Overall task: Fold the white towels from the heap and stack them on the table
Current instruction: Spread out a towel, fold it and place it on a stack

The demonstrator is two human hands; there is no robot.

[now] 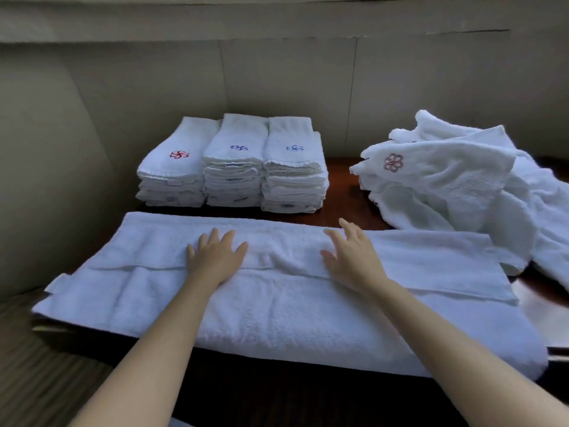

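Both hands are lying flat, fingers straight and spread, grasping nothing. The left hand (pixel 215 257) is pressing palm-down on a long white towel (pixel 277 303), just left of its middle, fingertips pointing toward the far edge. The right hand (pixel 351 257) is resting a little to the right on the same towel, tilted slightly onto its outer edge, fingers reaching toward the far fold. Between the two hands the cloth is bunching into small wrinkles.

The towel is lying folded lengthwise across the near edge of the dark wooden counter (pixel 341 180), with a folded layer's edge running along its length under both hands.

Behind it, three stacks of folded towels (pixel 234 167) are sitting side by side, touching; the left one is showing a red emblem on top, the other two blue emblems. At the far right, the heap (pixel 462 186) of unfolded white towels is sprawling on the counter, one showing a reddish emblem, its lower edge touching the long towel's right end.
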